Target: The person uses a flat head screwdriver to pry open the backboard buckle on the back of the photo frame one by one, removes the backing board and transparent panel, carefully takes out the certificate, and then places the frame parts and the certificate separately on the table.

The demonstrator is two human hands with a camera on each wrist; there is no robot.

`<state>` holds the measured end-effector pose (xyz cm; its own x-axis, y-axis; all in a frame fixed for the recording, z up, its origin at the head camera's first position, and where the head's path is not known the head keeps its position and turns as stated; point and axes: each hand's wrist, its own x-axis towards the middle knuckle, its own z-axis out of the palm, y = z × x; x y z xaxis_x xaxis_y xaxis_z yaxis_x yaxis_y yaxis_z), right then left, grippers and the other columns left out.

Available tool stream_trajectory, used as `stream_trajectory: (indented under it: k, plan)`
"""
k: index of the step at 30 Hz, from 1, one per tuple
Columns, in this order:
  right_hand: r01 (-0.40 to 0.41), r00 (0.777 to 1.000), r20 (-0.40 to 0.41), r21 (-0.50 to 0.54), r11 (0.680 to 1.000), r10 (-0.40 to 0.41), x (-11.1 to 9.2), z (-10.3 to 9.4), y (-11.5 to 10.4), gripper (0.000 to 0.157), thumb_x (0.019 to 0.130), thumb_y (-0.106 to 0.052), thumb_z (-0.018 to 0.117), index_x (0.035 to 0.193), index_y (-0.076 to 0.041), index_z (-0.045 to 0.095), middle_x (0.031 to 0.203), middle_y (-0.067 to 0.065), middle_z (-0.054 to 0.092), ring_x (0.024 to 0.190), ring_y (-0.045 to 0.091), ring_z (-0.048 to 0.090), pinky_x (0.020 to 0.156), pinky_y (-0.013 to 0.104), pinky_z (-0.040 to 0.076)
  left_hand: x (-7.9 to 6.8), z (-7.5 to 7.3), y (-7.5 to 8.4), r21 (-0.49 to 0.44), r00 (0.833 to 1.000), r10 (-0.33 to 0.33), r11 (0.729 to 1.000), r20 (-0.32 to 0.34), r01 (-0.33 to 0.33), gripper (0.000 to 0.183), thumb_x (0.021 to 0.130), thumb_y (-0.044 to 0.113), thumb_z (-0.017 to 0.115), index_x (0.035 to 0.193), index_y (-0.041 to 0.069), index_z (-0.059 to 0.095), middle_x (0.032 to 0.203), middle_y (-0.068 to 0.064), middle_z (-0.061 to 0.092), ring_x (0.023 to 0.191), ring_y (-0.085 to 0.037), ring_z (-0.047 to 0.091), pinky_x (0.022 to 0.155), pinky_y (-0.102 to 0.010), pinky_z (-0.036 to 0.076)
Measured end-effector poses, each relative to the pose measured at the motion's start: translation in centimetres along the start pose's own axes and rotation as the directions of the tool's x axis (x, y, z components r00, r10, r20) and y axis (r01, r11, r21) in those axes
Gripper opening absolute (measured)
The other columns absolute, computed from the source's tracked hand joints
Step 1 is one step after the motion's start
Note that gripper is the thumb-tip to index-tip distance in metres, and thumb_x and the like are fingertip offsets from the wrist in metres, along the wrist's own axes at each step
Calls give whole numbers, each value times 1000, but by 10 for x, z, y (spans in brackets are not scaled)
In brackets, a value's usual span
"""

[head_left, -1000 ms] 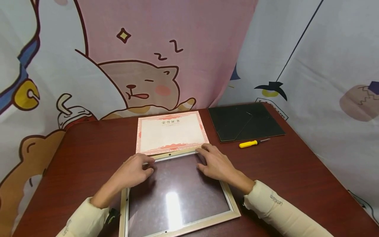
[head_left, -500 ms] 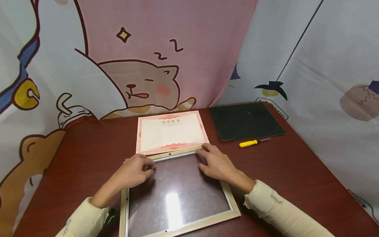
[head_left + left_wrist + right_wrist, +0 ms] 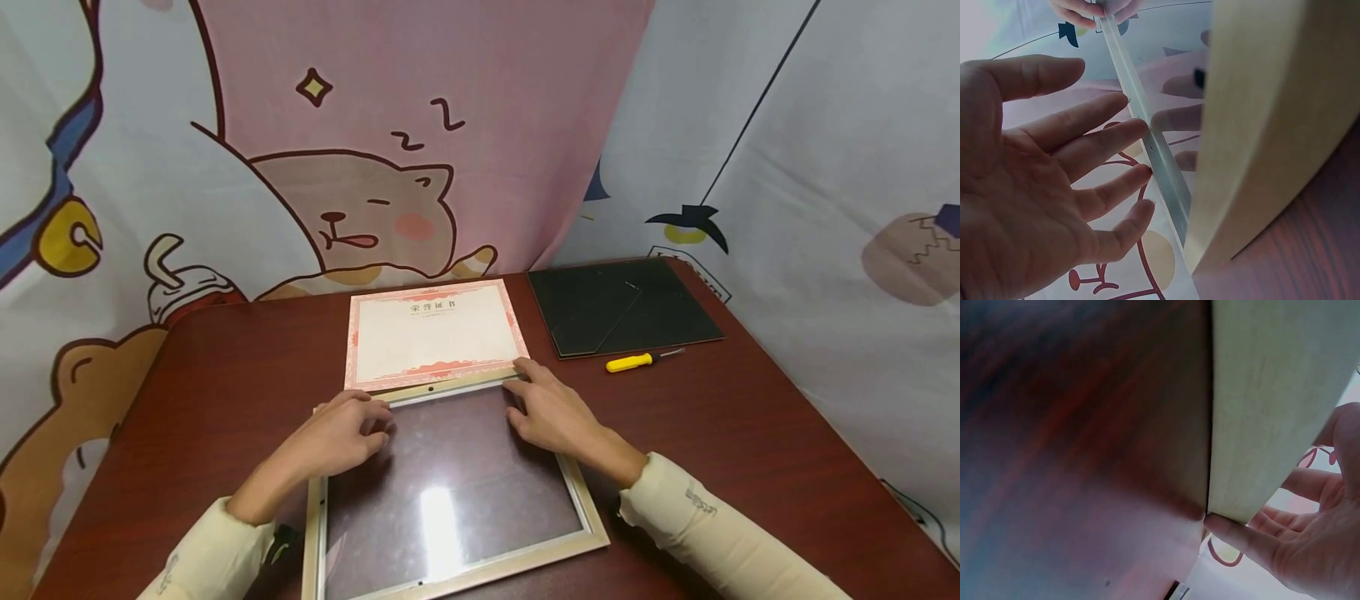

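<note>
A picture frame with a pale wooden border and a clear glossy pane lies on the dark red table. My left hand is at its far left corner; the left wrist view shows that hand with spread, fairly straight fingertips at the frame's inner lip. At the far right corner my right hand touches the border with loosely extended fingers. One finger meets the corner of the frame from outside in the right wrist view. Just beyond the frame lies a certificate with a red-patterned border.
A black backing board lies at the table's back right. In front of it is a screwdriver with a yellow handle. A printed cloth hangs behind the table and along its sides.
My right hand has shifted very slightly right along the frame's far edge. The left hand, frame and certificate look the same.
</note>
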<state>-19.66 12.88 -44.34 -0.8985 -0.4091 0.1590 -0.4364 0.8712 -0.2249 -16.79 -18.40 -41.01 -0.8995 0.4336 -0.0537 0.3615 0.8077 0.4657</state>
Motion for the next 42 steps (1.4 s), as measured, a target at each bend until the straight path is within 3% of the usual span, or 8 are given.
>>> stream_trajectory:
  k: [7, 12, 19, 31, 42]
  plan:
    - [14, 1000, -20, -58, 998, -15, 3, 1, 1, 41, 85, -24, 67, 123, -7, 68, 144, 16, 46, 129, 30, 49, 84, 47, 54, 1, 3, -6, 1, 997, 58, 998, 55, -58, 27, 87, 14, 64, 112, 7, 71, 138, -19, 54, 139, -44, 33, 107, -56, 35]
    - [23, 999, -21, -74, 997, -25, 3, 1, 1, 41, 85, -24, 67, 122, -7, 68, 144, 15, 47, 126, 30, 51, 82, 46, 55, 1, 4, -7, 10, 996, 64, 998, 59, -64, 29, 87, 15, 64, 113, 6, 71, 139, -20, 53, 140, -44, 32, 107, -56, 34]
    - [44, 999, 6, -85, 995, -43, 2, 1, 2, 44, 87, -24, 65, 126, -5, 65, 142, 15, 52, 129, 29, 48, 92, 45, 51, 0, 2, -3, 23, 996, 55, 998, 75, -57, 33, 86, 15, 65, 116, 3, 70, 141, -20, 51, 140, -44, 31, 108, -56, 34]
    - [108, 994, -8, -111, 988, -110, 2, 0, 6, 41, 87, -18, 63, 124, -3, 65, 138, 15, 54, 124, 30, 50, 95, 43, 50, 0, 0, -5, 28, 993, 69, 997, 92, -72, 35, 86, 18, 65, 118, 4, 69, 143, -19, 50, 140, -44, 31, 106, -58, 35]
    - [157, 986, -30, -106, 982, -161, 5, 2, 12, 37, 86, -12, 65, 121, -1, 65, 133, 15, 57, 116, 31, 54, 96, 41, 48, 2, 1, -4, 16, 993, 98, 995, 68, -100, 28, 87, 16, 65, 111, 5, 71, 137, -19, 55, 136, -44, 38, 104, -56, 38]
